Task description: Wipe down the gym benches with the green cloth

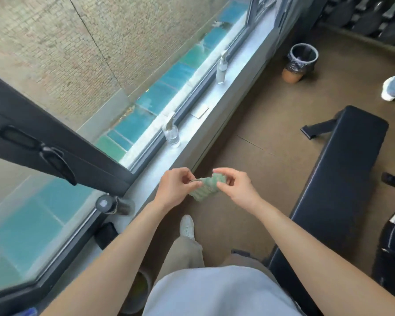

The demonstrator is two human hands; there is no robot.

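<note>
A grey windowsill point(214, 124) runs along the foot of the window. Two clear spray bottles stand on it, well apart: one nearer point(172, 136), one farther along point(221, 70). Between them a flat pale card point(200, 113) lies on the sill. A dark tumbler point(114, 204) lies tipped at the sill's near end.

The brown floor point(271, 124) carries a black padded bench point(335, 179), a bin lined with a black bag point(300, 62) near the far wall, and the wearer's white shoe point(187, 226). Another person's white shoe point(389, 90) stands at the right edge.
</note>
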